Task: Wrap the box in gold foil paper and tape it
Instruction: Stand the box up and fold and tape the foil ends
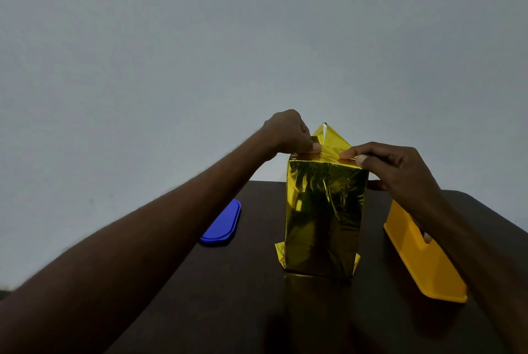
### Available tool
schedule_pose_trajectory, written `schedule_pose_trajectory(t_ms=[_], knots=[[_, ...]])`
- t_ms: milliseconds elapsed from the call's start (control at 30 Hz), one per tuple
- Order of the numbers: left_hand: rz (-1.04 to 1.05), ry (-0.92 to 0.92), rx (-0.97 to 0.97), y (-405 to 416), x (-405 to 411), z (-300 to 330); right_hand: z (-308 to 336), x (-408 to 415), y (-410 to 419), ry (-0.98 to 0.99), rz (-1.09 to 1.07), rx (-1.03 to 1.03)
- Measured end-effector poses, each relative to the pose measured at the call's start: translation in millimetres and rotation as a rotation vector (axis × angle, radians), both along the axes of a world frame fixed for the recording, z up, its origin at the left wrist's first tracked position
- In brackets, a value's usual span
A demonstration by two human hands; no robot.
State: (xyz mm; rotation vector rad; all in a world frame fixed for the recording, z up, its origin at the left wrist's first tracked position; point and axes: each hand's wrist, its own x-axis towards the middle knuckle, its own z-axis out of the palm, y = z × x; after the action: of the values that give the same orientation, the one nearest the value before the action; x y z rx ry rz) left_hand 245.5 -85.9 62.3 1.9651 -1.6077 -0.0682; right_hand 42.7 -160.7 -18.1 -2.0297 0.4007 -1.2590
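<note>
One box [324,216], wrapped in gold foil paper [328,139], stands upright on the dark counter [257,296]. Left hand [288,132] and right hand [400,171] each pinch its top folds. Blue lid [221,223] lies left, yellow tray [423,265] right.

Dim throughout, with a flat grey cast over the plain pale wall [257,39] and no clear light source showing. Glinting in broken bright patches along the crinkled face of the tall box wrapped in gold foil paper [325,216], strongest near its left edge and top fold. Reflecting faintly as a gold smear on the dark glossy table [257,311] just below the box. Sinking into near-black at the lower corners, forearms losing detail there. Bending outward at the edges from the wide lens, stretching both arms. Staying fairly sharp at centre, softening toward the borders.
</note>
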Motion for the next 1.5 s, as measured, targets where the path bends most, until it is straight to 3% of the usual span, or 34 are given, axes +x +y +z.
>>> schedule_pose_trajectory(t_ms=[400, 567, 700, 867, 1233, 1400, 1500], knots=[[0.01, 0.04, -0.198, 11, 6, -17, -2, 3, -4, 0.012, -0.032, -0.053], [0.008, -0.171, -0.363, 15, -2, -24, 0, 3, -4, 0.013, -0.036, -0.057], [-0.119, -0.37, -0.562, 32, -23, -22, -2, 3, -4, 0.024, -0.031, -0.077], [-0.179, -0.603, -0.275, 35, -41, -59, 0, 1, -2, 0.019, -0.004, -0.021], [-0.057, -0.666, -0.384, 33, -46, -71, 2, 2, 5, 0.015, -0.021, 0.123], [-0.011, -0.654, -0.433, 32, -47, -76, -8, -12, 7, -0.022, -0.269, 0.243], [0.003, -0.648, -0.422, 29, -49, -77, -11, -30, 10, 0.177, -0.567, 0.06]])
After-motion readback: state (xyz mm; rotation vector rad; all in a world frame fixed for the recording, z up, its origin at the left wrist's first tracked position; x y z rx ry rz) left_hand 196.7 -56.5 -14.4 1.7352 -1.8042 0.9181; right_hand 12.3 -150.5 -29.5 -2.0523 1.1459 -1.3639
